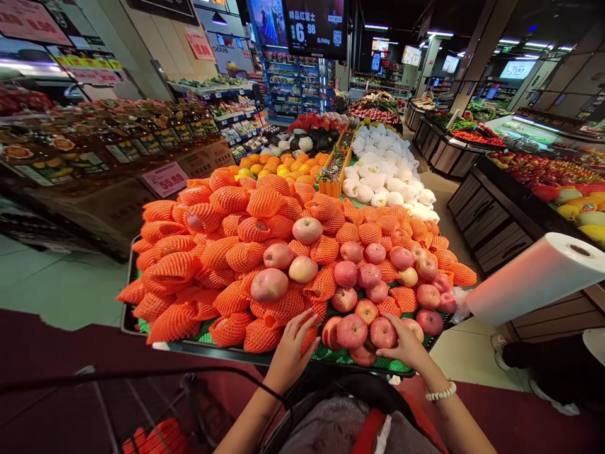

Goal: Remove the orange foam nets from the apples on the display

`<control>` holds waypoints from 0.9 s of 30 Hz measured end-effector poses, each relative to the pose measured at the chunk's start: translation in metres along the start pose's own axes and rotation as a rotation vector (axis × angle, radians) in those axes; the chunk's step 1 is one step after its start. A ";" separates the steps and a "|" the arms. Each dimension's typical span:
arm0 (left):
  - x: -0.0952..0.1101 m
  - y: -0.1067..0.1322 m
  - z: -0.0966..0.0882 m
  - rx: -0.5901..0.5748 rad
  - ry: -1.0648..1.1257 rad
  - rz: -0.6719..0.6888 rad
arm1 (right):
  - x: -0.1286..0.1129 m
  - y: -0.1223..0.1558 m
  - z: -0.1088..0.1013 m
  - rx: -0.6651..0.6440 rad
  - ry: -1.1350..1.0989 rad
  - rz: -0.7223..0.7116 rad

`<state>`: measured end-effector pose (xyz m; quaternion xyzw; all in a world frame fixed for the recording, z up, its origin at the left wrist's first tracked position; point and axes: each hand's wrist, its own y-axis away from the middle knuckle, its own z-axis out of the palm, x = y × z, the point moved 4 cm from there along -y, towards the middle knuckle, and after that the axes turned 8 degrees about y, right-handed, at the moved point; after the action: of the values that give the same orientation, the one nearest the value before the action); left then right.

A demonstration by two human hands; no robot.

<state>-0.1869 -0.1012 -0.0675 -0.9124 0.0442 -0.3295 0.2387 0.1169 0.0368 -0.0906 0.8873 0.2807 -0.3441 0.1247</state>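
Left of the fruit stand (236,355), brown bottles (87,148) with dark caps stand in close rows, and maroon flooring (42,359) runs along the stand's front, meeting pale green tiles (28,265) beyond. A pink price sign (165,179) reading 55.80 leans just beside the stand's far left part. On the stand's left half, fruit in orange foam nets (198,252) lies heaped over green matting. The left hand (293,353) hovers at the stand's front edge, fingers loosely spread, with nothing visible in it. Well behind the stand rise blue shelves (278,79) and a dark overhead screen (316,28) showing 6.98. Bare red apples (352,331) fill the stand's front right part; among them, near its front rim, sits the apple (383,332) that the right hand (409,343) cups from the side, though I cannot tell how firmly. White-netted fruit (392,173) covers the stand's back right. Across an aisle to its right runs a dark wooden counter (491,217), and a white roll (534,277) juts up just beside the stand.
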 end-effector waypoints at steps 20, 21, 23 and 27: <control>0.010 0.015 -0.008 0.093 -0.056 0.010 | 0.058 -0.074 -0.031 0.303 0.903 0.108; 0.010 0.016 -0.010 0.099 -0.059 0.010 | 0.059 -0.075 -0.027 0.302 0.921 0.114; 0.008 0.020 -0.013 0.111 -0.064 0.009 | 0.058 -0.077 -0.022 0.303 0.948 0.125; 0.003 0.028 -0.015 0.121 -0.074 0.008 | 0.054 -0.077 -0.020 0.304 0.965 0.119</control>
<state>-0.1914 -0.1329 -0.0686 -0.9077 0.0191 -0.2967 0.2962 0.1155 0.1298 -0.1147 0.9677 0.2020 0.0758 -0.1302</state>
